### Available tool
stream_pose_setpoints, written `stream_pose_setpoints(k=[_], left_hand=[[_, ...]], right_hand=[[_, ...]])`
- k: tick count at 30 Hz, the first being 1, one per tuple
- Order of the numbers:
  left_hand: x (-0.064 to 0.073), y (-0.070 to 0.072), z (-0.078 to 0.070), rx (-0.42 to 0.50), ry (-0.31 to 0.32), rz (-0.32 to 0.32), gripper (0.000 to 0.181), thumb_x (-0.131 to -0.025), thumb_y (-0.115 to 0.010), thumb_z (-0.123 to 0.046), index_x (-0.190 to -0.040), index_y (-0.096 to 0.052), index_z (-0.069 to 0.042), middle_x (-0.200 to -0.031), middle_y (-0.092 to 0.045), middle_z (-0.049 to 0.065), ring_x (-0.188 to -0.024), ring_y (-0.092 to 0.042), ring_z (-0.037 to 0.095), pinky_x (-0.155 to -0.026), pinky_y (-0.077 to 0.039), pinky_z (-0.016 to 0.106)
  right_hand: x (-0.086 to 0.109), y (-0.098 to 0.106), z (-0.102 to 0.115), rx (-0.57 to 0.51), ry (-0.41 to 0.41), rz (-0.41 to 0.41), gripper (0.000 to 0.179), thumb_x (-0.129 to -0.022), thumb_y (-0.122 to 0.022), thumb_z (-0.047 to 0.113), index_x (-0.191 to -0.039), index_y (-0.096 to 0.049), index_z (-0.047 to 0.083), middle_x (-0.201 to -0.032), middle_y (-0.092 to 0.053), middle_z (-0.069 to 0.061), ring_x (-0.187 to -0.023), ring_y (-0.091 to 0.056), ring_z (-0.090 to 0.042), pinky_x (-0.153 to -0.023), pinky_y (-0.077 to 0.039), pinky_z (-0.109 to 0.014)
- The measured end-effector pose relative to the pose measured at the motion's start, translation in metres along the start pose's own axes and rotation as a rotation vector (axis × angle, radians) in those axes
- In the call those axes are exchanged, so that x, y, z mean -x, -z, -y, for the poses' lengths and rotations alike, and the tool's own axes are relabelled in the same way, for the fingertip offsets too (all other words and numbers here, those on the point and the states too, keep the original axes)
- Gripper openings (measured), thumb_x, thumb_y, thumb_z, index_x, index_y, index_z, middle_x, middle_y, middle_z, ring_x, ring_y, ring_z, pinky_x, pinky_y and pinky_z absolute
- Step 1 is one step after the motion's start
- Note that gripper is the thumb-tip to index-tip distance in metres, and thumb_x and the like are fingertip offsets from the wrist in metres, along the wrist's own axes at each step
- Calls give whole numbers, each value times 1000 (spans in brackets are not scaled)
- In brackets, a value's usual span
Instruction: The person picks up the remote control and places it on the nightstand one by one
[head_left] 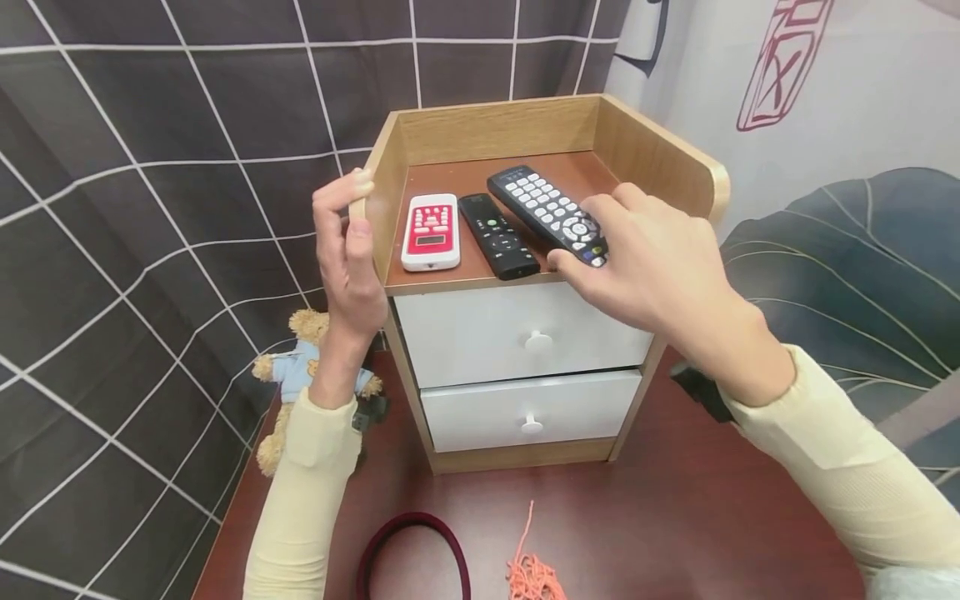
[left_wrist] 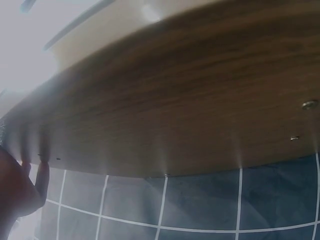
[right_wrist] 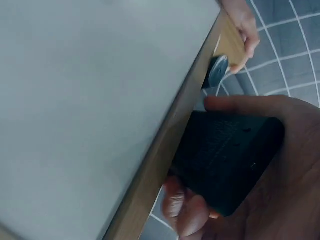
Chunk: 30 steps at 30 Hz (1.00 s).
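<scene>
My right hand grips the near end of a large black remote control with white buttons, thumb along one side and fingers along the other. Its dark end shows close up in the right wrist view. Beside it, on the brown top of a small drawer cabinet, lie a slim black remote and a white remote with a red face. My left hand holds the front edge of the cabinet's raised left side panel, fingers outside; that panel's outer face fills most of the left wrist view.
Two white drawers with round knobs face me. On the reddish-brown table lie a dark red ring-shaped band and tangled orange yarn. A teddy bear in blue is behind my left forearm. A dark gridded curtain hangs close at left.
</scene>
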<state>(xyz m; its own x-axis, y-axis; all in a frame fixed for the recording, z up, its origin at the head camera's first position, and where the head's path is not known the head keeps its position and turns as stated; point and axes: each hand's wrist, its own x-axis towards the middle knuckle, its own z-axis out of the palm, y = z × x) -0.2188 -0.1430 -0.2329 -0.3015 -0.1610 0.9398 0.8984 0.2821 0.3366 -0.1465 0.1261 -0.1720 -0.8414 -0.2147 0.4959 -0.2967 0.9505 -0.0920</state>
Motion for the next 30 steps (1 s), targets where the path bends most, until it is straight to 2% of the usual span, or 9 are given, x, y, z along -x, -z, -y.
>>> stream_pose_setpoints(k=[6,10,13,18,24,30], left_hand=[[2,-1,0,2,2,1,51,-87,-37,-31,-118,-49,7,-131,-53,18,-127,-51,25,-96,-49,33],[1,-2,0,13,-3,-11,51,-87,-37,-30,-118,-50,8,-130,-53,18,-127,-51,27,-95,-49,33],[0,-2,-1,14,-2,-14,51,-87,-37,-30,-118,-50,8,-130,-54,18,-127,-51,26,-95,-48,34],[0,-2,-1,6,2,-10,51,-87,-38,-30,-118,-50,8,-130,-53,18,-127,-51,25,-95,-48,33],[1,1,-3,0,10,-14,51,-87,-37,-30,-118,-50,8,-131,-53,18,-129,-50,25,-96,-48,31],[0,0,-4,6,14,0,51,-87,-37,-29,-119,-49,9,-131,-52,21,-130,-49,22,-98,-48,32]], right_hand=[[-18,1,0,45,-57,170,54,-89,-52,52,-121,-63,9,-108,-62,-14,-84,-62,-37,-65,-46,-53],[-30,-1,6,61,-76,232,58,-93,-44,53,-126,-62,8,-114,-60,-15,-89,-62,-36,-70,-47,-54],[-36,-3,12,50,-79,245,60,-96,-39,52,-129,-60,7,-118,-57,-16,-93,-61,-36,-75,-48,-56],[-43,-6,21,-2,-69,256,61,-96,-40,49,-136,-55,5,-125,-56,-17,-100,-58,-34,-81,-49,-55],[-55,-12,34,-23,-60,274,60,-97,-41,49,-134,-58,5,-121,-56,-15,-97,-57,-31,-79,-50,-49],[-59,-16,37,-33,-77,265,66,-97,-40,56,-139,-56,8,-124,-56,-14,-105,-54,-28,-82,-50,-49]])
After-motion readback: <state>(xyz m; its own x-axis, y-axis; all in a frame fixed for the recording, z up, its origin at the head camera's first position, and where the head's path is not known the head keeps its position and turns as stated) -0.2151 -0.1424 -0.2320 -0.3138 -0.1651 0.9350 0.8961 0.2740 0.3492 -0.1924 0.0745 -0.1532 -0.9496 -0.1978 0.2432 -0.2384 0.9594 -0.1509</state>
